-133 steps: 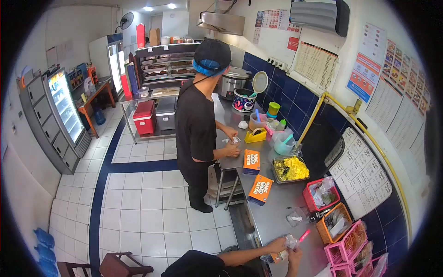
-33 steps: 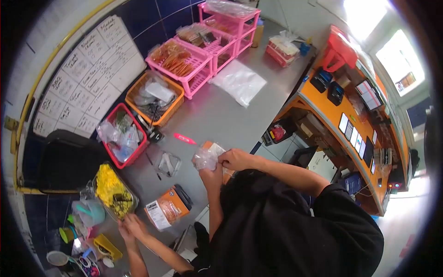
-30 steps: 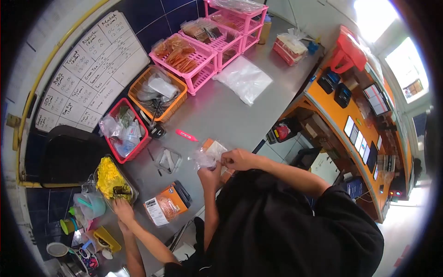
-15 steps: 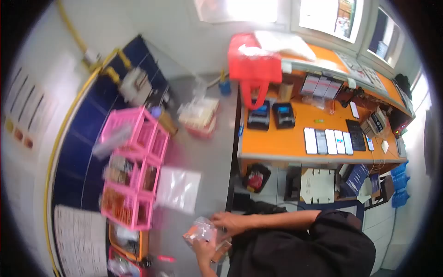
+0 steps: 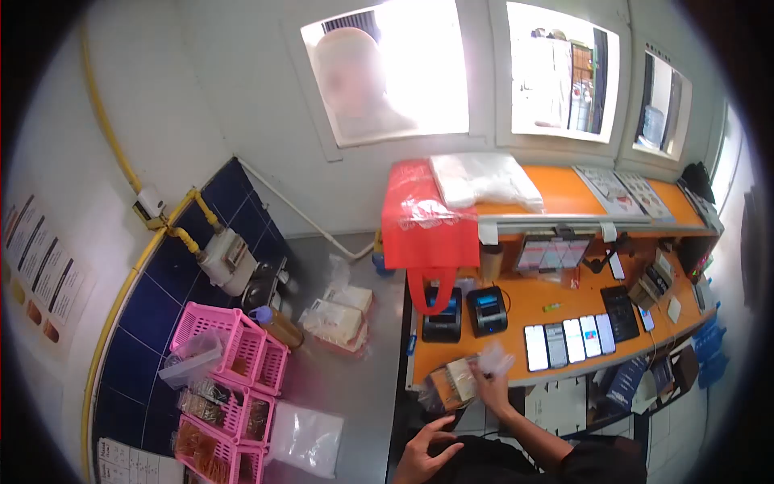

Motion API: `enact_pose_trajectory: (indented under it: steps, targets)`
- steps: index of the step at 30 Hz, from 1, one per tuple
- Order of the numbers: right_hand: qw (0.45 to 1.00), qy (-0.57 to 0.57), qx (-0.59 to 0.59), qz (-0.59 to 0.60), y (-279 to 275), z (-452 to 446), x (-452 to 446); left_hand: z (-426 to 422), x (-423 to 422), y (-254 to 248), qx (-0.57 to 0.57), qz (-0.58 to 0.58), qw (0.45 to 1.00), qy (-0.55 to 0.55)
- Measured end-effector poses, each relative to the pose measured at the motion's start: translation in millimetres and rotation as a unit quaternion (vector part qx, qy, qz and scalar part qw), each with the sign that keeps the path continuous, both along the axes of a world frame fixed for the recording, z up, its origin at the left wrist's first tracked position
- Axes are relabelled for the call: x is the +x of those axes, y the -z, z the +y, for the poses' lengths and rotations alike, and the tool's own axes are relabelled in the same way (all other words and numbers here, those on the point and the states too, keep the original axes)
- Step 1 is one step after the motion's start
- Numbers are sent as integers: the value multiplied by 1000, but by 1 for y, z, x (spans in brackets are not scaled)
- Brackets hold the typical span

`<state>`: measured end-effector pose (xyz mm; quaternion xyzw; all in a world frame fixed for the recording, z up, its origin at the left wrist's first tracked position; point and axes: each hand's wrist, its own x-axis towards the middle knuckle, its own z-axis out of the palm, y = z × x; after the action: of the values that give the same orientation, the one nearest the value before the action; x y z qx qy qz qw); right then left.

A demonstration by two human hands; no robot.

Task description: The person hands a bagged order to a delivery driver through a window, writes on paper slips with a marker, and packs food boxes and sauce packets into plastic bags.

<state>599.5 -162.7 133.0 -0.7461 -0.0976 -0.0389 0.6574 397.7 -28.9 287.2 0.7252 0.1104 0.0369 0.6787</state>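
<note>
A clear plastic bag with orange and cream packs [image 5: 453, 384] in it is at the front left edge of the orange desk. My right hand [image 5: 490, 389] is closed on the bag's gathered plastic, at the packs' right side. Below the bag, my left hand [image 5: 429, 453] is held apart from it with fingers spread and nothing in them. The bag's underside is hidden, so I cannot tell whether it rests on the desk.
On the orange desk [image 5: 516, 323] are two card terminals [image 5: 442, 316], several phones [image 5: 574, 340] and a hanging red bag [image 5: 430, 218]. Pink baskets [image 5: 242, 347], a bottle [image 5: 279, 324] and wrapped packs [image 5: 334, 321] stand on the steel counter [image 5: 371, 403]. A person [image 5: 355, 81] is at the window.
The bag has moved from the steel counter to the orange desk's edge, in my right hand. My left hand has let go and opened. The view has tilted up, and a person shows at the window.
</note>
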Motion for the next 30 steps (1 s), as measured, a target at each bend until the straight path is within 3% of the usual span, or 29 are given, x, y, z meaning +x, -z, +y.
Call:
enact_pose_trajectory:
  steps: [2, 3, 5, 7, 8, 9, 10, 11, 14, 16, 18, 19, 21, 23, 25, 28, 30]
  targets:
    - [990, 13, -93, 108, 18, -14, 33, 18, -10, 24, 68, 34, 997, -9]
    - [990, 7, -94, 104, 37, -15, 47, 29, -20, 47, 130, 39, 990, -23]
    - [992, 68, -105, 16, 77, -22, 64, 55, -39, 74, 192, 90, 977, -40]
    - [959, 111, -229, -123, 79, -30, 76, 84, -71, 99, 201, 125, 967, -97]
    - [991, -28, -133, 6, 62, -36, 76, 93, -94, 110, 209, 132, 958, -145]
    - [993, 27, 0, 112, 55, -29, 64, 104, -117, 130, 231, 143, 941, -202]
    - [992, 45, 74, 91, 15, -7, 42, 113, -129, 111, 213, 176, 928, -249]
    - [997, 22, 46, 55, 10, -4, 31, 124, -144, 107, 231, 172, 910, -297]
    - [977, -171, -121, -40, 35, -9, -4, 154, -178, 120, 222, 183, 849, -444]
    - [923, -316, -143, 164, -29, 26, -63, 181, -193, 159, 259, 186, 804, -503]
    - [844, -487, -167, 149, -25, 37, -79, 213, -199, 203, 294, 164, 766, -548]
    - [839, -495, -171, 144, -35, 43, -85, 224, -202, 221, 334, 145, 732, -576]
    - [729, -631, -253, 82, -59, 59, -92, 244, -199, 238, 308, 139, 745, -575]
    - [727, -630, -267, 60, -60, 57, -87, 245, -193, 253, 280, 135, 760, -571]
    - [725, -629, -277, 37, -59, 56, -75, 247, -190, 265, 310, 253, 732, -551]
    - [728, -607, -310, 81, -60, 46, -50, 249, -189, 246, 280, 347, 723, -527]
    - [733, -577, -355, 56, -61, 38, -39, 250, -187, 264, 278, 357, 727, -517]
